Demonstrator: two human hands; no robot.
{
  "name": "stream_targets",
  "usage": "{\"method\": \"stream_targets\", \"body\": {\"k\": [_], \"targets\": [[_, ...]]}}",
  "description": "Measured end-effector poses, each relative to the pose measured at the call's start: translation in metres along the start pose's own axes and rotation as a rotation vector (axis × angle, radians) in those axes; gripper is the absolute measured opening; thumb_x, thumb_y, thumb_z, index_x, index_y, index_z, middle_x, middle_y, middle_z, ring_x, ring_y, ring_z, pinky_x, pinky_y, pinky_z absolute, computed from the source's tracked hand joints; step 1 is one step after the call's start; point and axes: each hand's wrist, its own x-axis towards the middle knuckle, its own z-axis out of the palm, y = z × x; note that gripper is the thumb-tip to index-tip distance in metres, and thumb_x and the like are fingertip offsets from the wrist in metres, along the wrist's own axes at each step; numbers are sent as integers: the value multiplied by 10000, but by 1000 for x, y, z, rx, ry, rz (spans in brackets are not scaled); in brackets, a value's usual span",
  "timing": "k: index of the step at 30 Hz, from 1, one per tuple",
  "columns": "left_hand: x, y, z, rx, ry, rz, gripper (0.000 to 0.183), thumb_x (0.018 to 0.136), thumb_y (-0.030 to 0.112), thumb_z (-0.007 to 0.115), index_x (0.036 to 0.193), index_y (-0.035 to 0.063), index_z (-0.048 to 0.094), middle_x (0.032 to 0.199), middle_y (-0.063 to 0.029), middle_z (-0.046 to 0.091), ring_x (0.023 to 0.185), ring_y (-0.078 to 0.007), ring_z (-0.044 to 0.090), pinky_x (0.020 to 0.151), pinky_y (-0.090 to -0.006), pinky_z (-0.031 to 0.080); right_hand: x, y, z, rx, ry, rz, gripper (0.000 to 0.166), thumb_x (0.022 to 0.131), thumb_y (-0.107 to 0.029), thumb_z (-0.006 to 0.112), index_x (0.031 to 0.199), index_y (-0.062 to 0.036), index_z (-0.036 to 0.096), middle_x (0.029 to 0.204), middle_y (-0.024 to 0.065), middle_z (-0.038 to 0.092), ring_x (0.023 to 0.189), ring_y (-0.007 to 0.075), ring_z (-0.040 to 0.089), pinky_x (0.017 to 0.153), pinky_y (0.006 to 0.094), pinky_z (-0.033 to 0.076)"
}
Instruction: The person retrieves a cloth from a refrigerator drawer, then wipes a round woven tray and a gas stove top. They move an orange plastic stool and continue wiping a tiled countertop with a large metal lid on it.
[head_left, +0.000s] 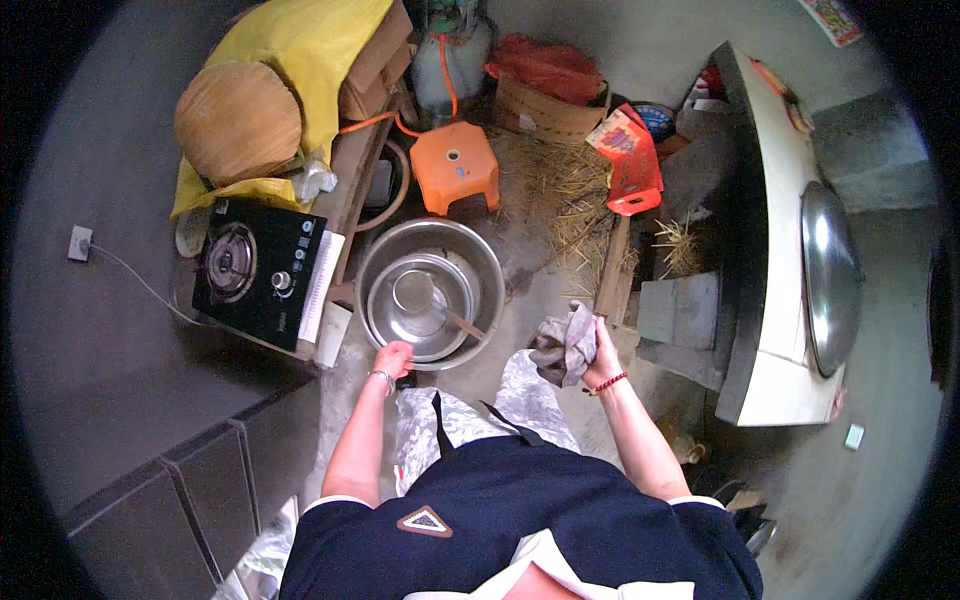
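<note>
My right hand (601, 358), with a red bead bracelet on the wrist, holds a crumpled greyish cloth (568, 341). My left hand (396, 358), wearing a silver bangle, is at the near left rim of a large metal basin (490, 276); whether its fingers grip the rim cannot be told. Inside that basin sits a smaller metal bowl (381, 319). A metal ladle or strainer (413, 291) lies in the bowl, its brown handle slanting over the bowl's edge towards the basin's near right side.
An orange plastic stool (455, 165) stands just beyond the basin. To the left, a black gas stove (259, 274) rests on a wooden bench. A tiled cooking platform with a domed metal lid (830, 277) is at the right. Straw (574, 202) and a red box (634, 169) lie ahead.
</note>
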Motion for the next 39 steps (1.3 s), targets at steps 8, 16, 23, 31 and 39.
{"method": "stream_targets", "body": {"k": [8, 16, 23, 31, 39], "targets": [[30, 64, 152, -671, -98, -174, 292, 967, 297, 584, 1171, 91, 620, 1043, -78, 678, 850, -194, 665, 707, -360, 569, 42, -72, -91, 157, 55, 181, 587, 1014, -541, 408, 1417, -122, 488, 1402, 133, 550, 1295, 331, 503, 1128, 513, 349], [133, 137, 217, -826, -202, -115, 321, 992, 320, 535, 1209, 92, 599, 1078, -96, 675, 906, -208, 643, 777, -360, 556, 64, -86, -105, 158, 102, 306, 636, 1018, -569, 349, 1451, -114, 445, 1455, 137, 499, 1329, 347, 466, 1139, 526, 325], [264, 177, 240, -965, -118, -99, 364, 991, 338, 538, 1234, 68, 517, 1204, -173, 640, 1035, -288, 634, 855, -428, 550, 103, -44, -141, 207, 139, 328, 671, 1000, -581, 398, 1492, -125, 392, 1493, 125, 456, 1361, 338, 439, 1164, 498, 299], [440, 204, 281, -1032, 201, -27, 241, 975, 227, 457, 1001, -2, 530, 1204, -230, 621, 1110, -398, 622, 929, -532, 538, 145, 0, -211, 235, 228, 682, 647, 1016, -565, 362, 1472, -108, 404, 1431, 136, 516, 1314, 302, 496, 1136, 469, 354], [520, 218, 280, -1378, 261, 179, 442, 900, 256, 540, 1272, 21, 501, 1284, -198, 562, 1307, -349, 467, 1092, -560, 352, 153, -10, -244, 214, 291, 795, 491, 1019, -458, 455, 1252, -43, 575, 1171, 99, 660, 1074, 243, 636, 959, 380, 512]]}}
